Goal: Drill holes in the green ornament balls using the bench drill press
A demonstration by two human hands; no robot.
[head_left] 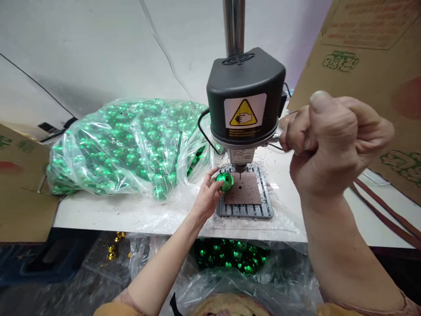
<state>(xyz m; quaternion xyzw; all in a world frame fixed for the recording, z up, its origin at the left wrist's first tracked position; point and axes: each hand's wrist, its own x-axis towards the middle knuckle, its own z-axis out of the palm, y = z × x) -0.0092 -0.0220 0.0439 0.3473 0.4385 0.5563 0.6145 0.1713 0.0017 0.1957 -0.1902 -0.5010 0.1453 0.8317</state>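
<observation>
My left hand (209,193) grips a shiny green mirrored ball (225,181) between thumb and fingers, just left of the drill bit (240,175). Above it stands a small black drill press (245,96) with a yellow warning label. The bit points down over a brown board (250,188) with a dark hole, lying on a slotted metal base plate (268,210). My right hand (332,140) is raised beside the drill head, on its right, closed in a fist. Whatever its fingers may hold is hidden from view.
A large clear bag of green mirrored balls (125,145) lies left on the white table (98,215). More green balls (233,254) sit in plastic below the table's front edge. Cardboard boxes (371,79) flank the right, another box (23,197) the left. Dark shavings litter the base.
</observation>
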